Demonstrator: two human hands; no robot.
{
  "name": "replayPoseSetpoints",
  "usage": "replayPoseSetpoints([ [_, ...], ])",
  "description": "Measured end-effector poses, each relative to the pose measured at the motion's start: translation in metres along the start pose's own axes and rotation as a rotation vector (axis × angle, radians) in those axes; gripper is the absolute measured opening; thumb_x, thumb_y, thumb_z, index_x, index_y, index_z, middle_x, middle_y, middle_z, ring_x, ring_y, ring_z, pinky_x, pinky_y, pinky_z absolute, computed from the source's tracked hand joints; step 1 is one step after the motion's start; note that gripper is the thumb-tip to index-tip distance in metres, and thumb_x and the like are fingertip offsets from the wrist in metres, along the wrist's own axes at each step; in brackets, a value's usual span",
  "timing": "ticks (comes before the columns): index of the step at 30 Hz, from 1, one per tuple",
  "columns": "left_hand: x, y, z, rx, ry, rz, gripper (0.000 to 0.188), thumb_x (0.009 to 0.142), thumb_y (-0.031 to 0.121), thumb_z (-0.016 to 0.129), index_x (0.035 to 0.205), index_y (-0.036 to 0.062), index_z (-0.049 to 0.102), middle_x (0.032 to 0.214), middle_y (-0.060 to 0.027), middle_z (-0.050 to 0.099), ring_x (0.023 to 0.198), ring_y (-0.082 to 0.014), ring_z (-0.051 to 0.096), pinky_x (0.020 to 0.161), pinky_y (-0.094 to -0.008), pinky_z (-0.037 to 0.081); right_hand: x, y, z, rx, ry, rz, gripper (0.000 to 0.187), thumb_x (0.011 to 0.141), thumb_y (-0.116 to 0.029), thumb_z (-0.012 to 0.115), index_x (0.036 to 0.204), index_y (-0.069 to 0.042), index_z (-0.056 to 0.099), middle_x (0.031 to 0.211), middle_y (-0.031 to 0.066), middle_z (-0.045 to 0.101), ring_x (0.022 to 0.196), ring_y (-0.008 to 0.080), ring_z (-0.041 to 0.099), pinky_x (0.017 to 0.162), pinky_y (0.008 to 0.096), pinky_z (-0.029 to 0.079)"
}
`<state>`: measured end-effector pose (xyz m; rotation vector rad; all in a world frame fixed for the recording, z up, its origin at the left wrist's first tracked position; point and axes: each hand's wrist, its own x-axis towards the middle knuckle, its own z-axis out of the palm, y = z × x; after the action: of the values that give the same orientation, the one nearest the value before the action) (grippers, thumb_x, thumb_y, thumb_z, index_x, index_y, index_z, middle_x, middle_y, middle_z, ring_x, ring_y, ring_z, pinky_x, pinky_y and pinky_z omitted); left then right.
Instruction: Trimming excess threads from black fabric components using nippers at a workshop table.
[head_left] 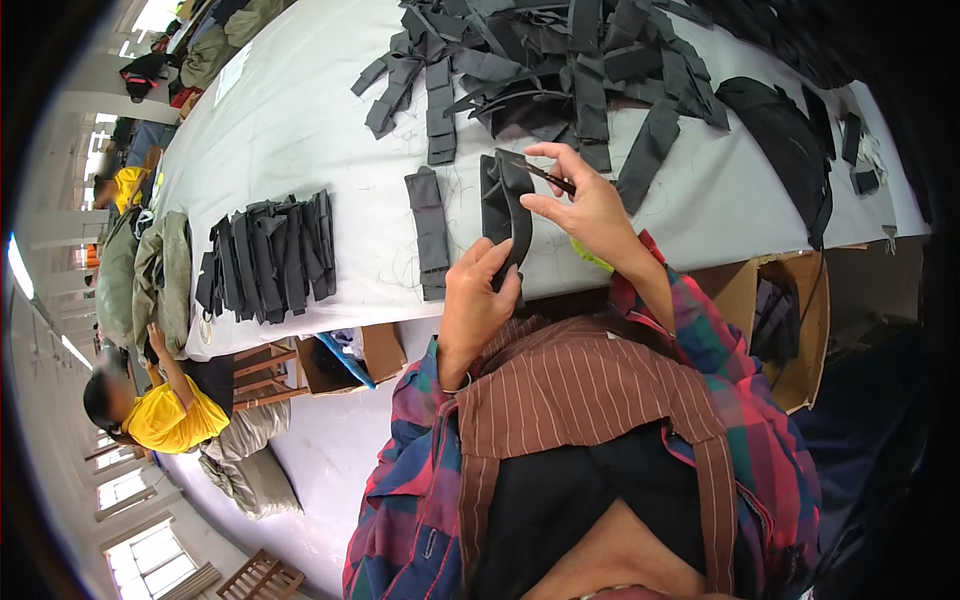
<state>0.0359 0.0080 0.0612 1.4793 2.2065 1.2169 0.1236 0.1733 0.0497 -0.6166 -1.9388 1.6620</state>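
Observation:
My left hand (478, 300) pinches the lower end of a dark grey fabric strip (507, 196) at the table's near edge. The strip is folded or doubled over, and its upper end rises toward my right hand (590, 208). That hand is closed around small dark thread snips (550, 179), whose tips point left at the strip's upper part. Whether the blades touch the fabric I cannot tell. Just left of my hands, another flat grey strip (428, 232) lies on the white cloth, with loose threads around it.
A big tangled heap of grey strips (590, 60) covers the far side of the white-covered table (370, 200). A neat row of strips (268, 258) lies at left. Black fabric (785, 150) is at right, above an open cardboard box (805, 330). A person in yellow (180, 415) works at left.

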Motion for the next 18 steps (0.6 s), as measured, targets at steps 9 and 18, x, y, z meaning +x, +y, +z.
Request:
replayPoseSetpoints([
  [9, -0.004, 0.007, -0.001, -0.095, -0.004, -0.018, 0.03, 0.073, -0.003, 0.065, 0.103, -0.0045, 0.063, 0.075, -0.0114, 0.057, 0.066, -0.0188, 0.057, 0.062, -0.0268, 0.045, 0.024, 0.015, -0.007, 0.135, 0.217, -0.044, 0.013, 0.086, -0.013, 0.063, 0.096, -0.005, 0.061, 0.074, -0.0001, 0.058, 0.062, 0.0132, 0.054, 0.057, 0.0259, 0.041],
  [18, 0.009, 0.012, 0.002, -0.579, 0.189, -0.098, 0.063, 0.084, 0.004, 0.06, 0.14, 0.0025, 0.032, 0.137, -0.0161, 0.038, 0.11, -0.0196, 0.05, 0.084, -0.0296, 0.047, 0.006, 0.0, -0.001, 0.977, -0.009, 0.236, 0.011, 0.094, -0.016, 0.054, 0.095, -0.006, 0.058, 0.086, 0.0036, 0.062, 0.051, 0.0035, 0.031, 0.048, 0.0199, 0.028],
])
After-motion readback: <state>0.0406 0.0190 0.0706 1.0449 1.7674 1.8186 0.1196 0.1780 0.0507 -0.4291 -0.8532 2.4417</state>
